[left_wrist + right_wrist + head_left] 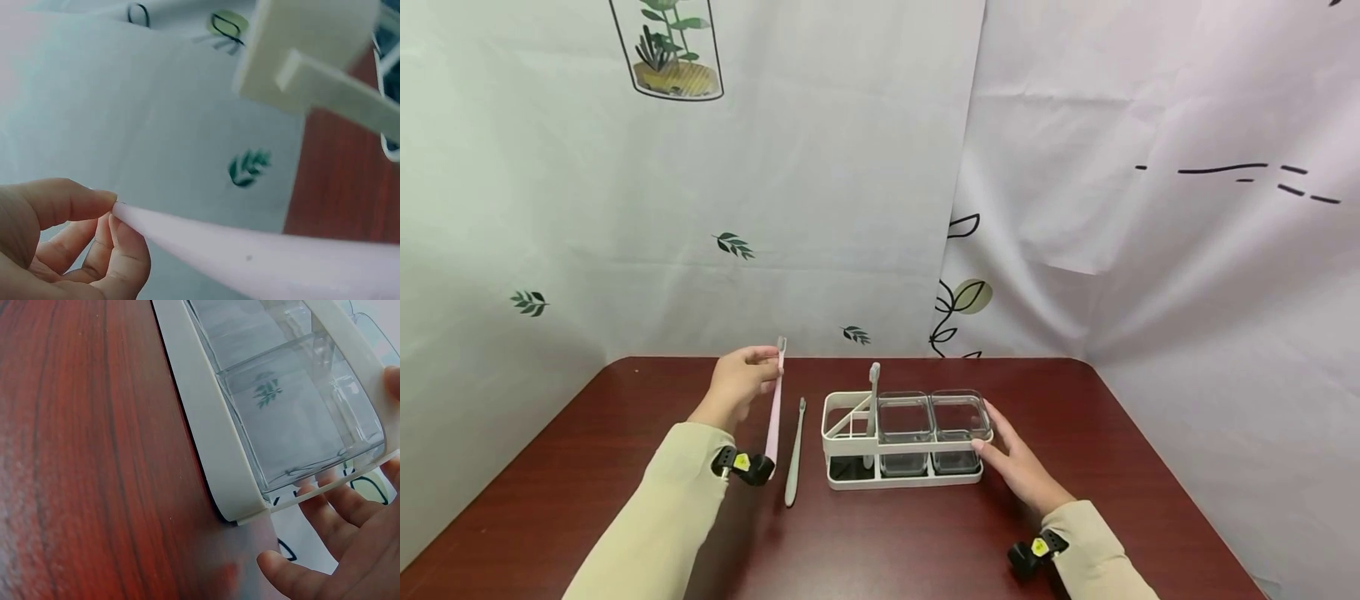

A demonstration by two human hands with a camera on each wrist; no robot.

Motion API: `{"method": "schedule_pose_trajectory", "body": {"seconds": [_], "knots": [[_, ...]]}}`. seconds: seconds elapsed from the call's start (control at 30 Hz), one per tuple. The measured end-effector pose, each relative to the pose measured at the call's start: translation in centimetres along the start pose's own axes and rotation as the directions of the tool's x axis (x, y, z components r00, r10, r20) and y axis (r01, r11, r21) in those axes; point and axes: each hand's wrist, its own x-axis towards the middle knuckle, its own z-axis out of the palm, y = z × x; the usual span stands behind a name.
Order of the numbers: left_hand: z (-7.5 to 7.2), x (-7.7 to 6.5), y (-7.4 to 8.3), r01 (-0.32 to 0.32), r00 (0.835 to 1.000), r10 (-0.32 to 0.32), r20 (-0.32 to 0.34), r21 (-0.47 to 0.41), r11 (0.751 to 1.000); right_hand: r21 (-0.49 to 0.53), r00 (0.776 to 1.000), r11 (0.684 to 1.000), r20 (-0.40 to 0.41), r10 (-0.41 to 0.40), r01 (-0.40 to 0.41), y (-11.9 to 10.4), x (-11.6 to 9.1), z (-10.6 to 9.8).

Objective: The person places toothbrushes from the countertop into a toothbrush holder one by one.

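Observation:
My left hand (739, 385) pinches a pink toothbrush (777, 408) near its neck, thumb against fingers, above the left side of the table. Its bristle head points up and its handle hangs down; the handle (250, 253) looms large in the left wrist view. A white toothbrush rack (852, 446) stands to the right, with a grey-white toothbrush (873, 400) upright in its left part. Two clear cups (905, 417) sit in its other compartments. My right hand (1018, 467) grips the rack's right end, thumb at the front rim and fingers around the side.
Another pale toothbrush (795, 458) lies on the dark red table (880, 542), between my left hand and the rack. A white curtain (820, 183) with leaf prints hangs behind the table's far edge.

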Motion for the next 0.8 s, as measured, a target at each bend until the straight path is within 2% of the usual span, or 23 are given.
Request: {"method": "schedule_pose_trajectory", "body": {"seconds": [0.33, 0.53, 0.8], "knots": [[0.6, -1.4, 1.7, 0.003, 0.999, 0.003, 0.035, -0.173, 0.985, 0.021, 1.000, 1.000, -0.001, -0.014, 0.014, 0.4, 0.0, 0.2], [1.7, -2.4, 3.0, -0.029, 1.000, 0.029, -0.004, -0.250, 0.968, 0.027, 1.000, 0.999, -0.004, -0.017, 0.017, 0.6, 0.0, 0.2], [3.2, -3.7, 4.4, -0.084, 0.995, 0.059, -0.077, -0.385, 0.919, 0.005, 1.000, 1.000, -0.013, -0.022, 0.023, 0.5, -0.1, 0.2]]}}
